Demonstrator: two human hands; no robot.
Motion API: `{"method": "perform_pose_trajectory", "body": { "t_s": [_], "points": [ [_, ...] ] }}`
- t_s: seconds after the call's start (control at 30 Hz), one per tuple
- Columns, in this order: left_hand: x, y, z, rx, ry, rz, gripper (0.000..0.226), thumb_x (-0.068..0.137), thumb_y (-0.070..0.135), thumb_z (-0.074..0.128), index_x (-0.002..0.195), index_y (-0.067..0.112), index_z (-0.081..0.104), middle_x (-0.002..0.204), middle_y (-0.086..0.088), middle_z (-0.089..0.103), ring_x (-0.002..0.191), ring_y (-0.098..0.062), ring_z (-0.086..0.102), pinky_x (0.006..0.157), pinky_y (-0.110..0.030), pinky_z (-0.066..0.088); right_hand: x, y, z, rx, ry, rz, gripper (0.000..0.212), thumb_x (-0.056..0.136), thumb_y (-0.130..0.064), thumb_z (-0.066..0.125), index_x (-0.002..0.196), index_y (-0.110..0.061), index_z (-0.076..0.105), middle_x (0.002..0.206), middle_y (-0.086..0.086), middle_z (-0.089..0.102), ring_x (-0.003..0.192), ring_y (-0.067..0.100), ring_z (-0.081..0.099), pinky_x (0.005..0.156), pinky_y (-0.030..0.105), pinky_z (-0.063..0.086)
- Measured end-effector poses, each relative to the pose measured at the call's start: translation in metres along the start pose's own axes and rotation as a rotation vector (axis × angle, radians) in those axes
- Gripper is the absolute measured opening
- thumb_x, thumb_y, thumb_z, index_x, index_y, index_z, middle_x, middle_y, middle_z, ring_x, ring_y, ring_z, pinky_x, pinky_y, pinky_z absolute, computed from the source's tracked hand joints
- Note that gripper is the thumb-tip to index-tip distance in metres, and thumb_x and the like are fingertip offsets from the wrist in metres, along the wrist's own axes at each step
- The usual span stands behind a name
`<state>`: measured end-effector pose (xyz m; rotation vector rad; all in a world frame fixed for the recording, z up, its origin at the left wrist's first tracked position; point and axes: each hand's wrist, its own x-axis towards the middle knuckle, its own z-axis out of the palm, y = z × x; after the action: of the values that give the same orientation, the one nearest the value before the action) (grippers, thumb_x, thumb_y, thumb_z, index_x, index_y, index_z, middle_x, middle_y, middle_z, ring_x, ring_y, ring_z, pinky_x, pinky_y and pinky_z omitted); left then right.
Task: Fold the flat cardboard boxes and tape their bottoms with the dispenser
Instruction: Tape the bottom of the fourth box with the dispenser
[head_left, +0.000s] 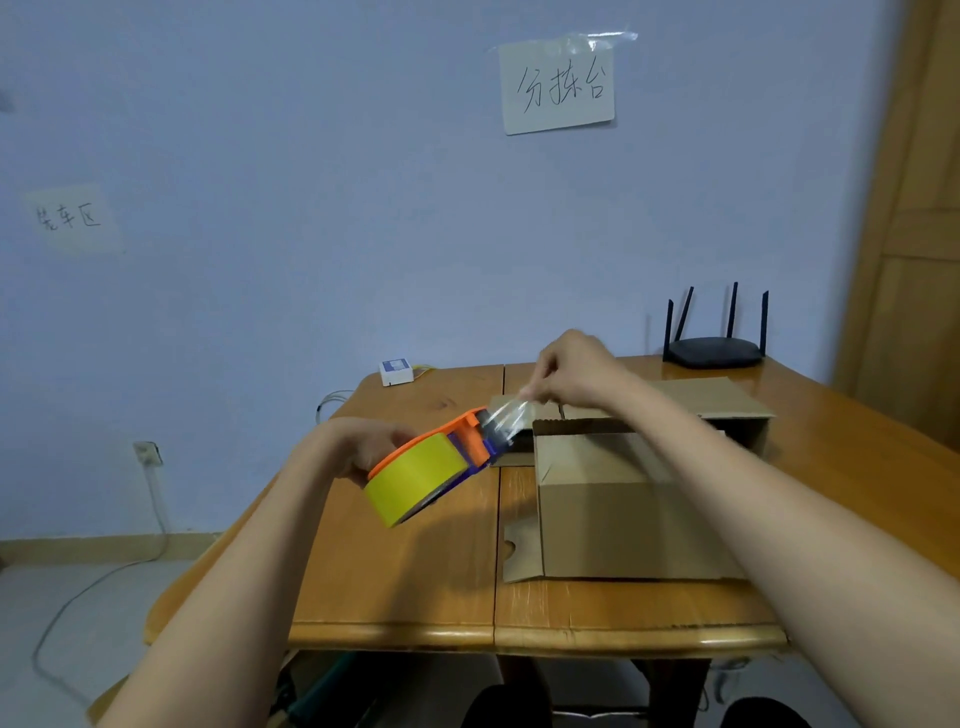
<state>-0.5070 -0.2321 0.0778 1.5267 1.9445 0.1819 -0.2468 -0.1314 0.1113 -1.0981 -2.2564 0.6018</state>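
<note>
My left hand (363, 447) grips an orange tape dispenser (431, 467) with a yellow-green roll, held in the air above the wooden table (395, 571). My right hand (571, 371) pinches the free end of the clear tape (506, 413) and holds it stretched up and to the right of the dispenser's mouth. A folded cardboard box (613, 499) stands on the table under my right forearm, with its flaps closed on top and one flap lying flat toward the front left. More cardboard (727, 402) sits behind it.
A black router (714, 351) with several antennas sits at the table's far right. A small white box (397, 371) lies at the far left corner. Paper signs hang on the blue wall. A wooden door frame stands at the right. Cables run across the floor at left.
</note>
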Motion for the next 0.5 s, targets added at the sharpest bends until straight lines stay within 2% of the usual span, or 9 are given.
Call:
{"method": "perform_pose_trajectory", "body": {
  "t_s": [0.1,0.2,0.27,0.33,0.4,0.5],
  "points": [
    [-0.003,-0.021,-0.003,0.002,0.006,0.014,0.029,0.090,0.009,0.063,0.110,0.030,0.061,0.103,-0.007,0.069,0.087,-0.021,0.070,0.070,-0.032,0.057,-0.001,0.017,-0.038,0.035,0.079,0.041,0.018,0.077,-0.023,0.085,0.071,-0.009,0.076,0.061,-0.004,0.070,0.052,0.003,0.057,0.057,0.021,0.044],
    [0.000,-0.026,-0.003,-0.001,-0.014,0.069,0.028,0.089,0.009,0.063,0.103,0.032,0.066,0.107,-0.013,0.067,0.091,-0.024,0.065,0.076,-0.034,0.052,-0.003,0.024,-0.047,-0.034,0.063,0.049,0.023,0.078,-0.033,0.084,0.078,-0.012,0.075,0.078,-0.001,0.071,0.073,0.013,0.061,0.064,0.027,0.046],
    [0.005,-0.026,-0.005,0.000,-0.011,0.083,0.035,0.084,0.013,0.060,0.098,0.043,0.069,0.109,-0.015,0.066,0.093,-0.027,0.062,0.076,-0.036,0.050,-0.004,0.024,-0.045,-0.135,0.089,0.098,0.032,0.078,-0.043,0.081,0.082,-0.012,0.074,0.082,-0.001,0.066,0.082,0.016,0.058,0.068,0.028,0.044],
    [0.008,-0.023,-0.011,-0.006,-0.004,0.072,0.041,0.085,0.014,0.058,0.096,0.053,0.069,0.108,-0.009,0.068,0.093,-0.028,0.063,0.078,-0.040,0.053,-0.006,0.023,-0.047,-0.103,0.093,0.162,0.036,0.079,-0.043,0.081,0.084,-0.009,0.074,0.068,0.001,0.064,0.063,0.017,0.055,0.058,0.026,0.044],
    [0.010,-0.021,-0.013,0.034,-0.018,0.056,0.040,0.085,0.019,0.059,0.106,0.053,0.065,0.110,-0.005,0.071,0.099,-0.029,0.068,0.084,-0.046,0.055,-0.009,0.023,-0.050,-0.028,0.065,0.221,0.031,0.081,-0.036,0.082,0.085,-0.006,0.075,0.058,0.003,0.061,0.048,0.017,0.049,0.050,0.024,0.043],
    [0.015,-0.016,-0.015,0.086,0.018,0.032,0.041,0.091,0.021,0.060,0.124,0.044,0.059,0.108,-0.003,0.072,0.100,-0.028,0.071,0.083,-0.045,0.057,-0.011,0.022,-0.049,0.101,0.014,0.272,0.023,0.083,-0.022,0.082,0.086,-0.001,0.074,0.059,0.010,0.065,0.049,0.019,0.057,0.048,0.026,0.049]
  ]
}}
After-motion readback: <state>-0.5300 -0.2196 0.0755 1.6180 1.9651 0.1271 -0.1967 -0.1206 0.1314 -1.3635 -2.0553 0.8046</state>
